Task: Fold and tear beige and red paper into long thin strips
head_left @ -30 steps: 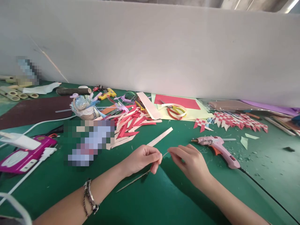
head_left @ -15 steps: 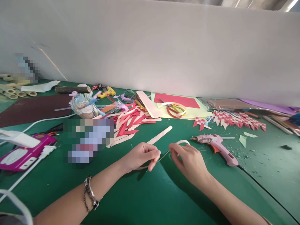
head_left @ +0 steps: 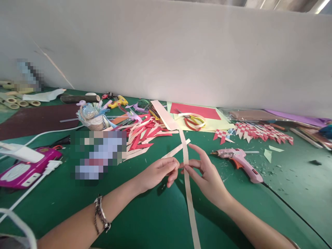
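Your left hand (head_left: 157,172) and right hand (head_left: 207,174) each pinch the same long paper strip (head_left: 191,207) above the worktop (head_left: 155,221); a glue gun (head_left: 240,159) lies near the right.

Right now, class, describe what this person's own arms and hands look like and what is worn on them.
Both forearms are bare, with no sleeves over them and no gloves. The left hand and right hand show no rings that I can make out. On the left wrist sit bracelets, dark beads beside a silvery chain. The right wrist carries nothing.
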`<state>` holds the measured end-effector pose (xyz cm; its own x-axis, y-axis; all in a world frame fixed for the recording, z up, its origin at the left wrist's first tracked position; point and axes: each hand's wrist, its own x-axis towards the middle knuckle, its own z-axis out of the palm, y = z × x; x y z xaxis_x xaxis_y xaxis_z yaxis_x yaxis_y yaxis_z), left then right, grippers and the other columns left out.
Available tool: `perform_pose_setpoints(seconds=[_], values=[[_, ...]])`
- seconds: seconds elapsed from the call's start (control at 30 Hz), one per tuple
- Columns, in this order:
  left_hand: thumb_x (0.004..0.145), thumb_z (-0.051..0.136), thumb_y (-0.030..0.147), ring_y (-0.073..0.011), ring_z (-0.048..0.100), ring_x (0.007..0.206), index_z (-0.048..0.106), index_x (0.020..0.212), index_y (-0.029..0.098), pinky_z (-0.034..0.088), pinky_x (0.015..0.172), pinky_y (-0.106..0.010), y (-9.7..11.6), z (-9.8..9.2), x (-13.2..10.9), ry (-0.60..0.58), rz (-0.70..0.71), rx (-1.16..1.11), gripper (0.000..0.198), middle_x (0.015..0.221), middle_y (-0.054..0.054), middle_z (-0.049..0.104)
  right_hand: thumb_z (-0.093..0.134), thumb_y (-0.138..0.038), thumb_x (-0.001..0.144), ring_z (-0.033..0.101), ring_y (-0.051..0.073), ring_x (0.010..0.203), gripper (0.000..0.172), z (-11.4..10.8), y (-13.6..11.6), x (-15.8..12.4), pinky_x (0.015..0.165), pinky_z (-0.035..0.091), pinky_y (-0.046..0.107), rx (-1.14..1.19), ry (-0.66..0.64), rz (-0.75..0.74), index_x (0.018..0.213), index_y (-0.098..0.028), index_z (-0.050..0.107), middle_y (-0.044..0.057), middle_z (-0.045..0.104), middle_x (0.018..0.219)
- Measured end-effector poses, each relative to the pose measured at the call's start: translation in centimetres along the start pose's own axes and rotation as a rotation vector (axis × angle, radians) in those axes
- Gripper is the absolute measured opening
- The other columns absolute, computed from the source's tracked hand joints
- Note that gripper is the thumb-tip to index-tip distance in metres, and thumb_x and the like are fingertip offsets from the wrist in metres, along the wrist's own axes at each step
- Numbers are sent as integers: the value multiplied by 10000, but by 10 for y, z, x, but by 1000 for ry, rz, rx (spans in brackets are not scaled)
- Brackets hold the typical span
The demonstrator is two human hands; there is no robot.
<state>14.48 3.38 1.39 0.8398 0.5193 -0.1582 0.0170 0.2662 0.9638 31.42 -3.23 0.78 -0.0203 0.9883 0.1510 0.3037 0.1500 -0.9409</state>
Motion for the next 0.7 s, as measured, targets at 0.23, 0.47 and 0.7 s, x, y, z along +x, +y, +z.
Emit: perform_pose_setpoints(seconds=[0.23, 0.47, 0.7], values=[[871, 435, 443, -63, 377, 452, 401, 633, 168, 353, 534, -214, -3, 2, 0, -49, -19, 20, 365, 493, 59, 430, 531, -319, 822, 636, 177, 804, 251, 0, -1, 2, 775, 487, 335, 125, -3, 114, 1044, -204, 517, 46, 684, 848], [805, 550, 407, -56, 401, 469, 444, 731, 164, 315, 515, -203, -5, 9, 3, 63, -95, 54, 275, 568, 66, 476, 633, -316, 729, 529, 114, 664, 145, -5, -1, 8, 587, 437, 232, 376, 152, 186, 738, -192, 559, 12, 601, 789], [867, 450, 396, -70, 392, 496, 497, 768, 160, 317, 523, -201, -3, 14, 0, 63, -169, 101, 260, 551, 69, 421, 689, -295, 670, 476, 99, 649, 169, -7, 3, 11, 589, 425, 235, 488, 304, 204, 697, -182, 567, 12, 557, 801]])
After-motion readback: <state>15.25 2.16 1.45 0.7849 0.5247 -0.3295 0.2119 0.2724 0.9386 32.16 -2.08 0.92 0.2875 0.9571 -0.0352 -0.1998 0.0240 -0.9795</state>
